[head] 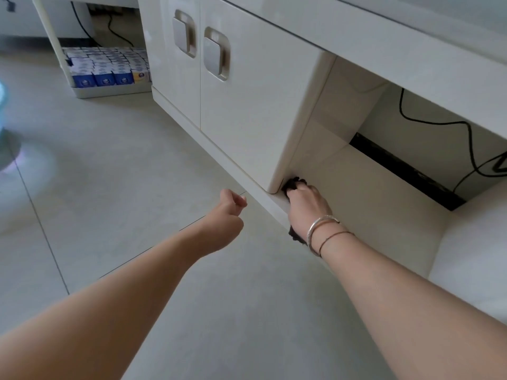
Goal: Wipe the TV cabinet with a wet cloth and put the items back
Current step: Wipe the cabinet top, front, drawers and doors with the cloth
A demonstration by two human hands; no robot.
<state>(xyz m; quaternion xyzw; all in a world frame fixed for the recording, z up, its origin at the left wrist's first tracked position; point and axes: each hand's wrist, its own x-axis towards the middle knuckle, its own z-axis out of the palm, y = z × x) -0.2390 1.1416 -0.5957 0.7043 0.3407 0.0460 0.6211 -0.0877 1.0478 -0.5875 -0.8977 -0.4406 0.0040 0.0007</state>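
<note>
A: One hand is working. The right hand (307, 201) is closed down over a dark cloth (295, 185), which is pressed into the front corner of the open compartment, just right of the double-door unit (241, 105) of the TV cabinet (384, 37). A tail of cloth is seen hanging below the wrist.

B: Left hand?

A: The left hand (229, 207) is held in the air over the floor (137, 160), left of the door unit, fingers loosely curled, nothing gripped.

B: Progress?

A: Wiping is judged under way, not finished. The shelf floor (370, 193) right of the door unit is bare; no removed items are in view, so putting back is judged still to be done. How much surface is already wiped cannot be told.

B: Edges, room?

A: The cloth is wedged where the rounded lower corner of the door unit meets the shelf; a tight spot. Deeper right, open shelf is available for sweeping. A black cable (466, 138) and a dark slot (406, 171) are at the back, well apart from the hand. Stacked boxes (107, 67) are sitting in the bay left of the door unit.
</note>
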